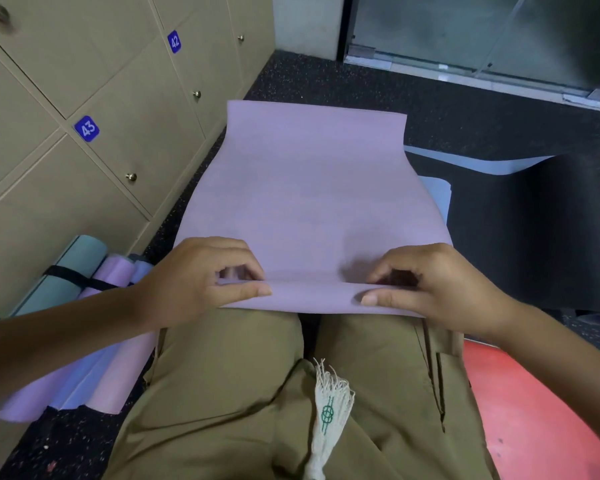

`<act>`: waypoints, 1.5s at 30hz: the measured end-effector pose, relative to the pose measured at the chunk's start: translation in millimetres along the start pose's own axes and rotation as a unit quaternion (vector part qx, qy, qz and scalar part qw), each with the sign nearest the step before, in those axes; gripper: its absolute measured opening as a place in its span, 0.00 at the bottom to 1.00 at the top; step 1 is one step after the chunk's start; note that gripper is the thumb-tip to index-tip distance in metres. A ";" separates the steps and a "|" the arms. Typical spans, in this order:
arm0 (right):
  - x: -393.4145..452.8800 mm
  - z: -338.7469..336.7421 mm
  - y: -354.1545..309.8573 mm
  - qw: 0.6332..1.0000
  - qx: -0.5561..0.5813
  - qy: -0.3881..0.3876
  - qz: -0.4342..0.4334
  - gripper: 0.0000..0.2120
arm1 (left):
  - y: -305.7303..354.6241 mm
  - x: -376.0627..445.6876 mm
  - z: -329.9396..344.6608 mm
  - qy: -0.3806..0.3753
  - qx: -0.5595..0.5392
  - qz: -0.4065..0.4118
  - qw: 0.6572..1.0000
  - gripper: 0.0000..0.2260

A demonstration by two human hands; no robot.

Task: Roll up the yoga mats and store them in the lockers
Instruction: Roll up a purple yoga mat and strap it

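A lilac yoga mat (312,188) lies flat on the dark floor ahead of my knees, its near end folded over into a first narrow turn. My left hand (201,278) grips that fold on the left, thumb flat on top and fingers curled over the far side. My right hand (430,285) grips it the same way on the right. Beige lockers (84,98) numbered 42 and 43 stand shut along the left wall.
Rolled mats lie by the lockers at left: a teal one (66,271) with a black strap and lilac ones (94,368). A black mat (534,230) over a pale blue one (437,192) spreads at right. A red mat (534,410) is at lower right. A glass door (482,29) is behind.
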State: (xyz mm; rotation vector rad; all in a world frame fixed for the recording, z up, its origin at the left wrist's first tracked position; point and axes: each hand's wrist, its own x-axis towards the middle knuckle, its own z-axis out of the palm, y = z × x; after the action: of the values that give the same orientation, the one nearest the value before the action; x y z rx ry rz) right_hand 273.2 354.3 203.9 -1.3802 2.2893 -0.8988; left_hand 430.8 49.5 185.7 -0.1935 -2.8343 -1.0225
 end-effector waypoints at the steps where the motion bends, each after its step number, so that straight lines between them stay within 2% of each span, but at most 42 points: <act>1: 2.7 -1.5 2.2 1.000 0.023 -0.004 0.016 0.16 | -2.2 2.4 0.0 0.001 -0.001 0.006 1.000 0.12; 7: 14.8 -3.3 13.2 0.999 0.050 -0.011 -0.003 0.18 | -15.3 11.2 1.1 0.037 0.055 0.057 0.996 0.17; 11: 26.2 -7.7 18.2 0.998 0.065 -0.012 0.011 0.19 | -14.6 24.6 -5.9 0.036 0.076 0.056 0.995 0.13; 14: 29.3 -10.3 20.5 0.998 0.052 -0.015 0.024 0.20 | -13.2 30.9 -9.1 0.009 0.056 0.069 0.996 0.13; 17: 30.8 -9.5 23.5 1.000 0.016 -0.015 0.005 0.20 | -15.3 29.6 -8.7 -0.027 0.120 0.135 0.983 0.17; 19: 32.9 -10.8 25.3 0.999 0.039 -0.021 0.025 0.19 | -14.9 30.4 -11.0 -0.038 0.128 0.140 0.981 0.20; 24: 41.1 -17.2 25.3 0.995 0.067 -0.033 0.067 0.18 | -13.2 43.5 -15.1 -0.069 0.116 0.090 0.987 0.20; 28: 45.1 -18.4 18.8 0.998 -0.021 -0.007 0.056 0.17 | -8.8 45.0 -12.0 -0.081 0.159 0.012 0.984 0.18; 30: 41.7 -12.8 13.7 0.995 -0.090 0.032 0.040 0.15 | -6.9 43.0 -6.7 -0.081 0.152 -0.035 0.984 0.17; 33: 31.2 8.0 11.0 0.968 -0.204 0.148 -0.009 0.12 | -9.0 42.5 -0.1 -0.070 0.090 -0.099 0.988 0.17; 35: 24.1 21.7 13.6 0.939 -0.259 0.219 -0.055 0.12 | -11.1 43.2 2.1 -0.062 0.044 -0.116 0.990 0.17; 37: 18.6 25.8 18.4 0.927 -0.267 0.247 -0.090 0.14 | -9.4 44.8 2.0 -0.047 0.015 -0.113 0.992 0.15; 41: 16.4 19.8 27.1 0.931 -0.273 0.205 -0.127 0.21 | -4.8 48.4 2.7 -0.015 -0.024 -0.089 0.996 0.07; 45: 24.9 14.7 30.7 0.945 -0.254 0.166 -0.121 0.23 | -9.5 55.3 2.2 -0.028 -0.070 -0.093 0.993 0.03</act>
State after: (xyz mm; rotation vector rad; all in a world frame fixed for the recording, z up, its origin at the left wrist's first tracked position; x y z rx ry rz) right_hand 248.8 337.6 173.8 -1.8755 2.7899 -0.6696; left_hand 374.7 48.0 186.8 0.0314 -2.8741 -1.2743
